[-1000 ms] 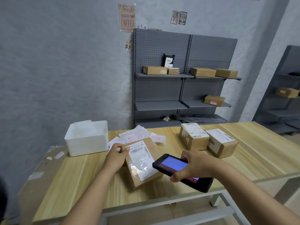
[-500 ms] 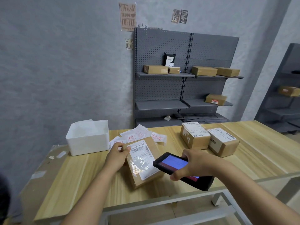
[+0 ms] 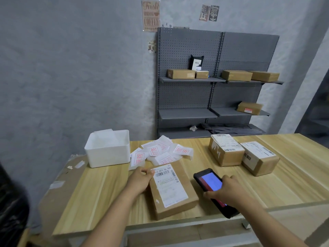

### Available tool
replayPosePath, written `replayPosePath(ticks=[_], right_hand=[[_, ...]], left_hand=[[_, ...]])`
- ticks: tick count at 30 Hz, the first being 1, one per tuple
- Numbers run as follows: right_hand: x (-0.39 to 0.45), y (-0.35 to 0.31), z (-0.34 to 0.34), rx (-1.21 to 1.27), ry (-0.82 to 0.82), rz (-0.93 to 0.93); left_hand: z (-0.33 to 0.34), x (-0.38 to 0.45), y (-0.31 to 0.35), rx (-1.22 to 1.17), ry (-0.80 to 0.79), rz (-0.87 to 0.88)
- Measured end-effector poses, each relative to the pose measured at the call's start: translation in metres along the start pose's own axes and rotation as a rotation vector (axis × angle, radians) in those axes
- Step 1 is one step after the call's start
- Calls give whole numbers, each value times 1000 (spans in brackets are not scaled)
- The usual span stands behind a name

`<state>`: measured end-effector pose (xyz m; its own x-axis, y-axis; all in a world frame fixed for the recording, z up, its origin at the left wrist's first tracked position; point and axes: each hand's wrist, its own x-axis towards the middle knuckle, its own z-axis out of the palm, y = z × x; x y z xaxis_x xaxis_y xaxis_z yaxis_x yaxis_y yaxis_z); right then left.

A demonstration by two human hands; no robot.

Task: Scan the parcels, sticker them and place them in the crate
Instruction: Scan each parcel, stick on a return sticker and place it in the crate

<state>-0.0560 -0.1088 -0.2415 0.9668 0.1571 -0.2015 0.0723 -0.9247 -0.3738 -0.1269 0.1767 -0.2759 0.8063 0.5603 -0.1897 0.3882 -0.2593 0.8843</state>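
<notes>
Lying flat near the front edge of the wooden table in the head view is a brown parcel with a white shipping label on top. The left hand is gripping the parcel's far left corner, fingers curled over the edge. The right hand is gripping a black handheld scanner just right of the parcel, its blue screen lit and facing up. A loose pile of white stickers with red print is lying just beyond the parcel. A white crate is standing at the table's far left corner, beside the stickers. Two more labelled parcels, one touching the other, are sitting toward the far right. Standing against the grey wall is a grey shelf unit, carrying several brown boxes.
</notes>
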Motion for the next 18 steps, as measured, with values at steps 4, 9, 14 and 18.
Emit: replayPosePath(ticks=[4,9,14,18], right_hand=[[10,-2,17,-68,55,23],[19,-4,27,-133,101,34],[28,-10,24,-191,34,68],[35,-40,14,-15,156,-37]], left_hand=[[1,5,-3,70,-11,15],[6,12,-8,232,-4,84],[-11,31,-15,246,141,36],[-31,52,-22,197,286,-49]])
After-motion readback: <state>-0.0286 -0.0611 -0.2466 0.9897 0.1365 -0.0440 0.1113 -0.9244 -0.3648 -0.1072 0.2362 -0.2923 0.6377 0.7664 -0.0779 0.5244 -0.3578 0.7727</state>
